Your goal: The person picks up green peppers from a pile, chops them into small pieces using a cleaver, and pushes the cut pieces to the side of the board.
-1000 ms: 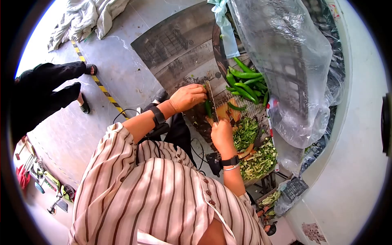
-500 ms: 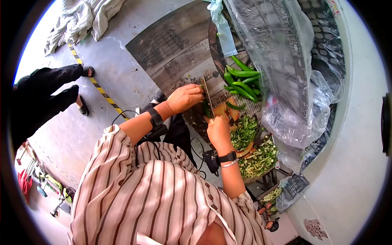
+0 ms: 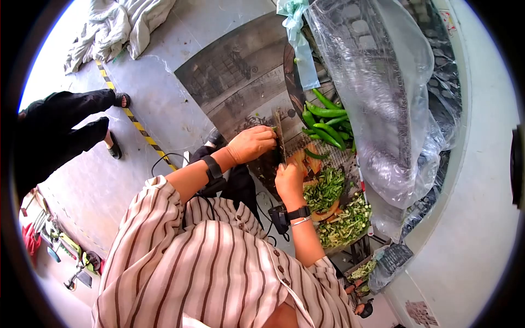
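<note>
The fingers of my left hand [image 3: 253, 144] are bunched on a green pepper [image 3: 274, 129], mostly hidden beneath them. Close against those fingertips stands a knife [image 3: 280, 136], its blade edge-on to me. My right hand [image 3: 290, 181] is closed around the knife's handle end. Several whole green chili peppers [image 3: 330, 123] lie in a heap to the right of the blade, with a single pepper [image 3: 317, 155] nearer to me. Below them are a mound of dark green cut pepper [image 3: 326, 188] and a paler chopped heap [image 3: 345, 225].
Clear plastic sheeting [image 3: 377, 104] covers a bulky object along the right. A pale blue-green plastic bag [image 3: 303, 54] hangs over the wood-patterned table [image 3: 240, 65]. Another person's dark-trousered legs [image 3: 65, 123] are at left, beside yellow-black floor tape [image 3: 139, 127].
The view has shifted slightly, moving the scene a little. The pepper length visible under the blade earlier no longer shows. Both hands keep their grips.
</note>
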### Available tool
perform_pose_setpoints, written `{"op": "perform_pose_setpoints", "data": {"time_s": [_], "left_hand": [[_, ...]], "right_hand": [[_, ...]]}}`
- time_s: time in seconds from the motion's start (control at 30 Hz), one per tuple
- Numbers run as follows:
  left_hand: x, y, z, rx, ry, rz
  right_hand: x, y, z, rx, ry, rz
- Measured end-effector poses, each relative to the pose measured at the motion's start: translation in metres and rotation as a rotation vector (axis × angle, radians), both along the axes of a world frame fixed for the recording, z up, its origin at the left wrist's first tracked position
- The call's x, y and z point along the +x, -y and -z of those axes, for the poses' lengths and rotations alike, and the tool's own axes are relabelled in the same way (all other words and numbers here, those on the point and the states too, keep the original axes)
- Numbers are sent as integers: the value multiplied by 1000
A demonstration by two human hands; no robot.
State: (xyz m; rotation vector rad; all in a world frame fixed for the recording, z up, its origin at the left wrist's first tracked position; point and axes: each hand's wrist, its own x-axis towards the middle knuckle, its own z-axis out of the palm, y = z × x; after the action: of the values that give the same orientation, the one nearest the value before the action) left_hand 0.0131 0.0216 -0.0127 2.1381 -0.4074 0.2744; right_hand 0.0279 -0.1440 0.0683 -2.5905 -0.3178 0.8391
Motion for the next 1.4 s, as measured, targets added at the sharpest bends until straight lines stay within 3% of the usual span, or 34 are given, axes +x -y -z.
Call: {"op": "perform_pose_setpoints", "data": {"time_s": [0.3, 0.4, 0.47, 0.6, 0.67, 0.8, 0.87, 0.93, 1.0, 1.07, 1.4], "left_hand": [[2, 0, 2, 71, 51, -5], [0, 3, 3, 35, 22, -1], [0, 3, 0, 19, 20, -20], [0, 0, -1, 22, 2, -7], [1, 3, -5, -27, -36, -8], [2, 4, -7, -21, -22, -8], [1, 4, -7, -26, -25, -2], [2, 3, -7, 4, -39, 12], [2, 0, -9, 7, -38, 14], [0, 2, -12, -5, -64, 22], [15, 24, -30, 413, -7, 150]], "right_hand": [[-3, 9, -7, -145, -83, -37], [-18, 28, -18, -121, -106, 6], [-30, 40, -3, -39, 12, -14], [-17, 15, 1, -24, -19, 88], [-7, 10, 1, -73, -62, 9], [-10, 14, 8, 76, 125, 95], [-11, 18, 2, 20, 70, 52], [-11, 26, 9, 126, -32, 139], [-18, 35, 14, 162, 31, 135], [-27, 45, 7, 350, 70, 325], [-45, 83, -14, 407, -70, 612]]}}
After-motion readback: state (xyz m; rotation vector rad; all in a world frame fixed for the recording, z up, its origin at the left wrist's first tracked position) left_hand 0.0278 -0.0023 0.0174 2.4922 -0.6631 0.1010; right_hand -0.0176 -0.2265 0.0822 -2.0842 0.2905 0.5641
